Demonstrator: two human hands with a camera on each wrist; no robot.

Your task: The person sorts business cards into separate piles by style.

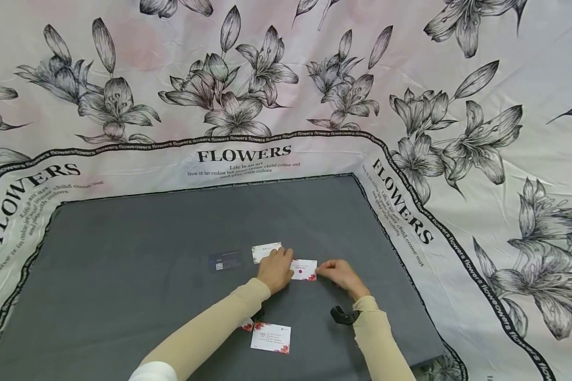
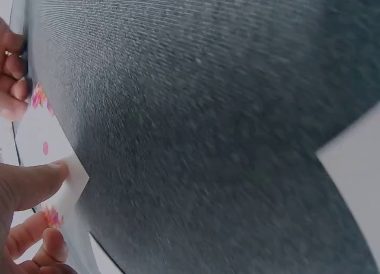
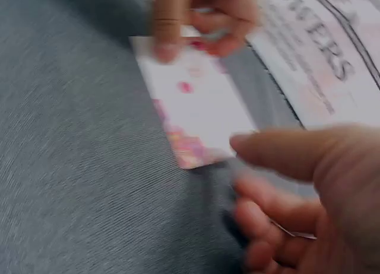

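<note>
A white business card (image 1: 306,270) with red flower corners and a red dot lies between the two hands. My left hand (image 1: 275,269) pinches its left end, the thumb (image 2: 35,185) flat on top and the other fingers curled at the underside. At the opposite short edge is my right hand (image 1: 340,275). Its thumb tip (image 3: 243,146) overlaps the card's edge, while its loosely bent fingers (image 3: 255,197) sit below with a gap to the thumb. Just behind the left hand is a pale card (image 1: 266,251), partly covered by that hand.
Left of the hands, a dark card (image 1: 225,261) with a small code lies on the grey cloth (image 1: 138,264). Nearer the body is a white card (image 1: 271,338) with red print, and a partly hidden flowered card (image 1: 247,325) beside the left forearm. Black gear (image 1: 344,316) hangs at the right wrist.
</note>
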